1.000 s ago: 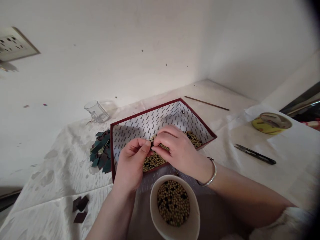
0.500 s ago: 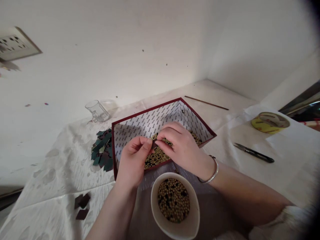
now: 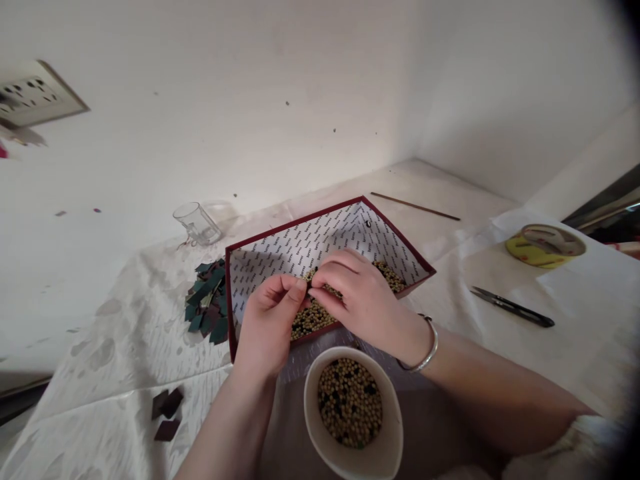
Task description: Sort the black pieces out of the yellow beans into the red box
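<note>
My left hand [image 3: 273,317] is closed, with thumb and index finger pinching a small dark piece [image 3: 309,285] whose kind I cannot make out. My right hand [image 3: 363,300], a silver bangle on its wrist, pinches at the same piece from the other side; its fingertips partly hide it. Both hands are over a dark red box [image 3: 295,218] with a printed white lining. Small tan and black beads [image 3: 313,319] lie in the box, partly covered by my hands. Below the hands stands a white tub [image 3: 393,433] holding similar tan and black beads [image 3: 350,403].
Left of the box are a pile of dark green and brown pieces [image 3: 207,303] and a clear glass mug [image 3: 199,225]. Several brown pieces [image 3: 167,430] lie nearer. At right are black thread snips [image 3: 515,307], a yellow tape roll [image 3: 545,247] and a thin brown stick [image 3: 415,205].
The fingertips have shifted slightly around the dark piece, and less of it shows between them. The whole view has moved a little; the box and tub stay in place.
</note>
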`<state>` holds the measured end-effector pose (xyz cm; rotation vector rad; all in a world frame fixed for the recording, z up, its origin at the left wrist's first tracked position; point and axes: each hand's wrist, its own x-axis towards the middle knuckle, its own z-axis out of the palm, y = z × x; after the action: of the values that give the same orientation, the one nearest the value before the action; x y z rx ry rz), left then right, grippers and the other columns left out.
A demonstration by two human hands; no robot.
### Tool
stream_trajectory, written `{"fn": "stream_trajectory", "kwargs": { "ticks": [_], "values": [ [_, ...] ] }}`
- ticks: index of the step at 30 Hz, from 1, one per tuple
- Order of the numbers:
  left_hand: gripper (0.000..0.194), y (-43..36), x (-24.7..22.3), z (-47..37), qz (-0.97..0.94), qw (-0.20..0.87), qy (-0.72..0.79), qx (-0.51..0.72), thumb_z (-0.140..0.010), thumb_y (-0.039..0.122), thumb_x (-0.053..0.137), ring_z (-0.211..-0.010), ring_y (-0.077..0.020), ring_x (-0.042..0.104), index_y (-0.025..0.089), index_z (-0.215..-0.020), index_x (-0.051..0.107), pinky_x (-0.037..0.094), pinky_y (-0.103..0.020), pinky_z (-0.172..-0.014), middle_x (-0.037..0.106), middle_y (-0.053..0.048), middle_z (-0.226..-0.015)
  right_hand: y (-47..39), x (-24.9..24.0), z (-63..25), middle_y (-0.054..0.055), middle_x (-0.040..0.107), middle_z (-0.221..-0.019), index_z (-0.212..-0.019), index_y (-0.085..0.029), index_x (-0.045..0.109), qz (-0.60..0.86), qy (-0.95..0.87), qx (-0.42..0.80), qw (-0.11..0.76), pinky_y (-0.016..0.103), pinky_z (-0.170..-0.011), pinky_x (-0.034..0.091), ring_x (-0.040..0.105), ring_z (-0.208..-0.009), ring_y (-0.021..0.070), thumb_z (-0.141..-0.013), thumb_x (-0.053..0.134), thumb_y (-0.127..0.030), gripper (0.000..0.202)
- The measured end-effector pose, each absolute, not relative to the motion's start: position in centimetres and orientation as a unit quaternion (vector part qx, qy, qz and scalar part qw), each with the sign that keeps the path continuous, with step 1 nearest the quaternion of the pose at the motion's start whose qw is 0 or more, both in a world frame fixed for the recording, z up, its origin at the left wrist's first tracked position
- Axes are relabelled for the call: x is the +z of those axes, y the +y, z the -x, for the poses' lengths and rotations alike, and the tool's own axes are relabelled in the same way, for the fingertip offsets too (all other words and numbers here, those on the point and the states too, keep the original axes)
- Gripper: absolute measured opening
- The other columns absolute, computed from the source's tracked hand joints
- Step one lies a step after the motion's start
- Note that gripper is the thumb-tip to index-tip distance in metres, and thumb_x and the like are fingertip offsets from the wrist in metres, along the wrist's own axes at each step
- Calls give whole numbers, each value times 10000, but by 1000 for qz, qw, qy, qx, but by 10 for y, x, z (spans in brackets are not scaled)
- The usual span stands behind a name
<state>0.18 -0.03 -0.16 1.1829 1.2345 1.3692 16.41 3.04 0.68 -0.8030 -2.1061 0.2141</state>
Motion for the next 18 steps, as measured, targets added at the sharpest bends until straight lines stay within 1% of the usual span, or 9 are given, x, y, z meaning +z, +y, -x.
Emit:
{"fn": "stream_trajectory", "kwargs": {
  "ticks": [4,6,8,11,13,15,18],
  "values": [
    [174,-2,0,-2,-471,451,514,557,-839,338,688,-645,-111,514,194,-742,677,397,-230,-635,615,27,-647,28,20,-173,30,576,-865,-810,-164,576,329,-819,128,452,303,-824,447,541,-879,158,-893,587,-139,87],
    [168,-3,3,-2,-466,449,521,557,-834,336,688,-635,-112,516,195,-745,677,398,-233,-622,614,26,-651,19,30,-178,12,577,-844,-803,-168,580,290,-839,175,426,265,-790,448,543,-837,130,-885,603,-149,88],
    [167,-3,5,-2,-462,447,530,553,-821,333,698,-622,-115,517,191,-737,674,400,-238,-608,610,22,-647,7,39,-182,3,591,-849,-789,-174,594,224,-890,203,342,246,-777,445,543,-822,117,-884,628,-183,102],
    [175,-2,6,-3,-461,438,535,556,-809,340,709,-619,-119,518,191,-725,671,402,-240,-605,600,23,-631,-6,44,-184,-3,618,-826,-779,-185,622,143,-953,193,184,266,-733,438,551,-803,133,-881,653,-246,123],
    [174,0,5,-3,-463,431,533,562,-813,339,706,-626,-117,517,194,-722,672,403,-235,-614,595,27,-625,-7,44,-185,-11,626,-788,-781,-188,636,131,-962,205,124,267,-687,429,559,-761,131,-878,657,-257,120],
    [165,1,2,-2,-462,430,531,565,-813,332,707,-633,-117,518,195,-726,677,405,-234,-624,599,27,-632,-1,42,-186,-17,630,-782,-788,-190,645,166,-950,234,125,255,-661,418,561,-731,118,-887,644,-260,121],
    [158,1,-2,-1,-462,437,523,568,-813,335,711,-646,-115,525,196,-741,684,411,-232,-635,615,26,-655,18,34,-188,-4,635,-813,-816,-190,650,275,-914,231,186,257,-674,409,563,-743,121,-914,595,-256,130]
  ]
}}
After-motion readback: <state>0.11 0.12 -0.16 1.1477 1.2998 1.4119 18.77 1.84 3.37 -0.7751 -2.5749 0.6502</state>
